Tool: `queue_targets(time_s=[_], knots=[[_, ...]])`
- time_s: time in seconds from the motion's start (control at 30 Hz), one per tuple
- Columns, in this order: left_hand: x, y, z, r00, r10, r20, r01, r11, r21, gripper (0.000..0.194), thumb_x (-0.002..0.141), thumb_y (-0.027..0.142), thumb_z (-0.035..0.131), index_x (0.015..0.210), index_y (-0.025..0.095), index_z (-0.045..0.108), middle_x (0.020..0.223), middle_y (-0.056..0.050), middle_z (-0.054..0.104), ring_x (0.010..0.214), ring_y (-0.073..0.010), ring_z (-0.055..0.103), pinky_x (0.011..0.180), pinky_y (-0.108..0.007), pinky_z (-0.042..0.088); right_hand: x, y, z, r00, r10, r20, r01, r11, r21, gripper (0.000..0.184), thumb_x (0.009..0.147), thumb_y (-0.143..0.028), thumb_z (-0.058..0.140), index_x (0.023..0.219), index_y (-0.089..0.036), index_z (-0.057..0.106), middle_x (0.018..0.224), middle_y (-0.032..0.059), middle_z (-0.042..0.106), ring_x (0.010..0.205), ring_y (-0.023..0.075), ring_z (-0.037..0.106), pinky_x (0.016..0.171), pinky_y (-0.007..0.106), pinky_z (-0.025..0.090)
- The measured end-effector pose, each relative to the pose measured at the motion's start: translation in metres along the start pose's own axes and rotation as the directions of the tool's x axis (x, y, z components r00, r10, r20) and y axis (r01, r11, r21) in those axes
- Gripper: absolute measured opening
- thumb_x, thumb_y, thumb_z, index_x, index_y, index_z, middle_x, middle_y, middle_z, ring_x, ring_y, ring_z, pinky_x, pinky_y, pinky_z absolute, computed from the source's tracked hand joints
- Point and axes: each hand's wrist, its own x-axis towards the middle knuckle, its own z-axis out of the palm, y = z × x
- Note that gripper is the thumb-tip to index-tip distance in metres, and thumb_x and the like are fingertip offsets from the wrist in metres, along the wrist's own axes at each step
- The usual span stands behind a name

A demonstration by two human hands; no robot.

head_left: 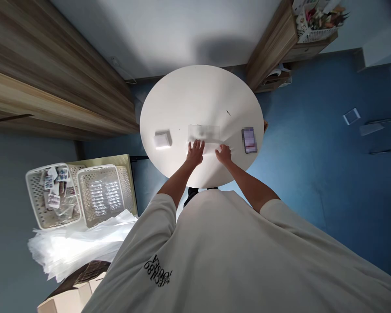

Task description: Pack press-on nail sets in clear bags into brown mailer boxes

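Note:
A thin, translucent whitish sheet [210,131] lies flat on the round white table [198,95], with a plain white strip along its near edge. My left hand [196,152] rests on that near edge, fingers stretched out and apart. At the strip's right end is my right hand [224,154], its fingers curled in and the thumb toward the sheet. Whatever those fingers hold is too small to make out. Farther left on the tabletop sits a small stack of white pieces [162,140].
A phone [249,140] lies near the table's right edge. On a stand at lower left are two white baskets [79,204], holding small packets and clear plastic pieces. White sheets [78,243] are piled below them. Wooden cabinets [52,74] flank the table.

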Motion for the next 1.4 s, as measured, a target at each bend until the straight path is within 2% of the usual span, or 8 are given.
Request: queue_targets(time_s=[0.2, 0.4, 0.6, 0.8, 0.93, 1.03, 1.2, 1.4], knots=[[-0.004, -0.003, 0.01, 1.0, -0.02, -0.001, 0.02, 1.0, -0.011, 0.087, 0.087, 0.023, 0.061, 0.168, 0.011, 0.033, 0.167, -0.025, 0.043, 0.162, -0.0416, 0.029, 0.133, -0.067, 0.008, -0.004, 0.001, 0.003, 0.997, 0.042, 0.066, -0.038, 0.997, -0.069, 0.05, 0.103, -0.051, 0.047, 0.138, -0.018, 0.059, 0.136, 0.0221, 0.061, 0.118, 0.0342, 0.062, 0.097, 0.045, 0.054], [-0.035, 0.0, 0.019, 0.999, -0.047, 0.023, 0.047, 0.999, 0.02, 0.082, 0.089, 0.024, 0.061, 0.165, 0.01, 0.037, 0.166, -0.026, 0.043, 0.162, -0.0402, 0.03, 0.133, -0.064, 0.014, -0.022, -0.006, 0.011, 0.999, 0.001, -0.032, 0.001, 0.998, 0.068, 0.039, 0.095, -0.047, 0.059, 0.121, -0.019, 0.065, 0.123, 0.0206, 0.065, 0.112, 0.0347, 0.064, 0.092, 0.047, 0.055], [-0.046, 0.003, 0.022, 0.994, -0.079, 0.069, 0.079, 0.997, 0.009, 0.083, 0.092, 0.026, 0.059, 0.169, 0.011, 0.032, 0.174, -0.023, 0.032, 0.165, -0.0398, 0.022, 0.134, -0.062, 0.013, -0.038, -0.017, 0.01, 0.994, 0.108, -0.018, -0.106, 0.989, 0.101, 0.034, 0.089, -0.036, 0.069, 0.117, -0.019, 0.06, 0.131, 0.0178, 0.061, 0.125, 0.0337, 0.056, 0.105, 0.046, 0.045], [-0.047, 0.014, 0.025, 1.0, 0.003, 0.005, -0.003, 0.999, -0.041, 0.069, 0.095, 0.017, 0.053, 0.163, 0.022, 0.045, 0.178, -0.014, 0.028, 0.165, -0.0356, 0.023, 0.133, -0.061, 0.014, -0.037, -0.019, 0.013, 0.994, 0.108, 0.004, -0.108, 0.983, 0.151, 0.021, 0.091, -0.03, 0.067, 0.109, -0.02, 0.061, 0.13, 0.0163, 0.061, 0.125, 0.0322, 0.055, 0.108, 0.046, 0.041], [-0.037, 0.019, 0.029, 1.0, -0.028, 0.004, 0.028, 0.999, -0.034, 0.066, 0.096, 0.017, 0.054, 0.161, 0.023, 0.048, 0.174, -0.015, 0.035, 0.163, -0.0383, 0.026, 0.131, -0.063, 0.016, -0.034, -0.018, 0.011, 0.985, 0.163, 0.057, -0.171, 0.966, 0.192, 0.009, 0.09, -0.027, 0.066, 0.094, -0.021, 0.061, 0.122, 0.0154, 0.064, 0.116, 0.0311, 0.06, 0.102, 0.045, 0.045], [-0.03, 0.02, 0.032, 0.999, -0.05, 0.005, 0.05, 0.998, -0.024, 0.065, 0.096, 0.017, 0.055, 0.16, 0.021, 0.049, 0.171, -0.018, 0.038, 0.161, -0.0411, 0.028, 0.13, -0.064, 0.016, -0.035, -0.016, 0.007, 0.983, 0.137, 0.119, -0.166, 0.942, 0.293, 0.004, 0.09, -0.021, 0.062, 0.089, -0.023, 0.058, 0.102, 0.0083, 0.068, 0.097, 0.0253, 0.064, 0.09, 0.037, 0.049], [-0.036, 0.018, 0.03, 0.993, -0.1, -0.061, 0.097, 0.993, -0.062, 0.065, 0.097, 0.021, 0.056, 0.161, 0.016, 0.045, 0.162, -0.022, 0.047, 0.153, -0.0417, 0.038, 0.126, -0.061, 0.024, -0.044, -0.017, 0.003, 0.992, 0.048, 0.118, -0.099, 0.87, 0.484, 0.014, 0.086, -0.021, 0.061, 0.099, -0.025, 0.058, 0.092, 0.0013, 0.069, 0.085, 0.0206, 0.063, 0.077, 0.031, 0.048], [-0.058, 0.002, 0.027, 0.995, -0.08, -0.053, 0.077, 0.995, -0.07, 0.053, 0.095, 0.008, 0.046, 0.145, 0.019, 0.061, 0.15, -0.02, 0.058, 0.147, -0.0374, 0.045, 0.121, -0.058, 0.03, -0.051, -0.031, 0.002, 0.993, -0.023, 0.117, -0.033, 0.889, 0.456, 0.02, 0.085, -0.023, 0.061, 0.105, -0.025, 0.06, 0.091, 0.0012, 0.068, 0.083, 0.0206, 0.063, 0.075, 0.031, 0.047]])
